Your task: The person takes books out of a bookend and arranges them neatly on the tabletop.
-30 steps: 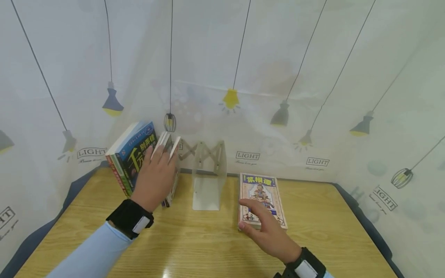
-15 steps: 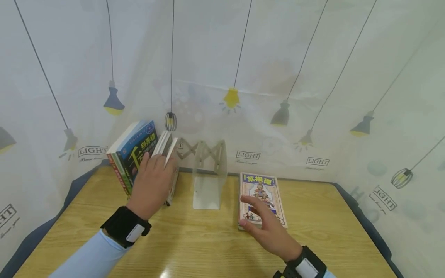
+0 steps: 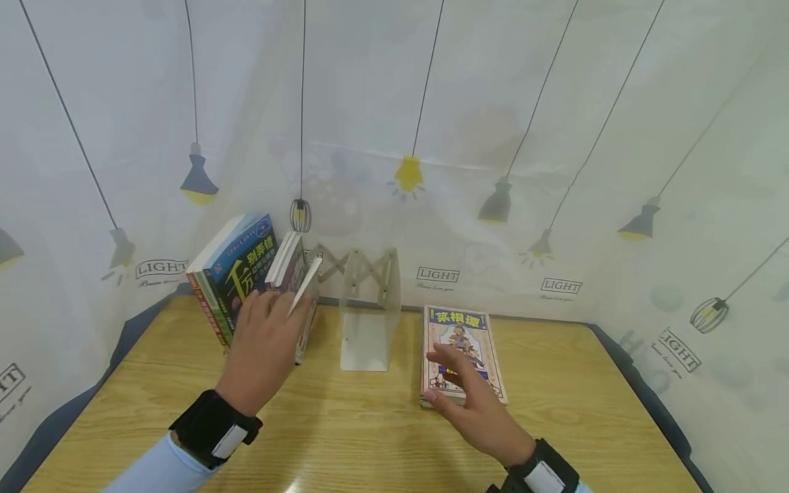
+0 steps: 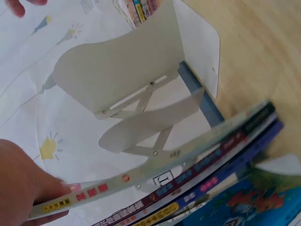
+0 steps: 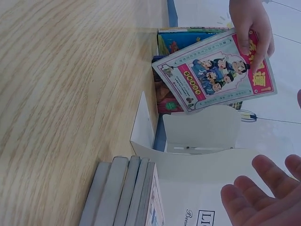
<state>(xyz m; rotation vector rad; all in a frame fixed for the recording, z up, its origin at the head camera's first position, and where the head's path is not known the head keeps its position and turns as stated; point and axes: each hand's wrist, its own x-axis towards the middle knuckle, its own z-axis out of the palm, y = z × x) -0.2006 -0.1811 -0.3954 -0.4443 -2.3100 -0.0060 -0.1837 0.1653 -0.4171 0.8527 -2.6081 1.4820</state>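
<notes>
At the far left of the tabletop (image 3: 351, 428), the left hand (image 3: 261, 349) pinches a thin book (image 5: 214, 77) near its upper end, with the fingers on either side of it. The book stands tilted, its pale spine up towards the hand; its cover, facing right, shows a cartoon group and a red panel with a yellow title. Whether its lower edge touches the tabletop cannot be told. Just left of it are smaller books (image 3: 282, 255), with 1 dark red spine and 1 purple spine showing in the left wrist view, and farther left a tall blue-covered book (image 3: 243, 257) leans among others. Right of the held book, a pale metal bookend (image 3: 365, 342) stands at the far edge, its plates joined by crossed struts. At right lies a flat stack of books (image 3: 459, 335), the top cover pink-bordered with a yellow title. The right hand (image 3: 483, 414) is wide, thumb and fingers spread over the stack's near left part, holding nothing; contact with the stack cannot be told. Both wrists wear black bands (image 3: 212, 428).
</notes>
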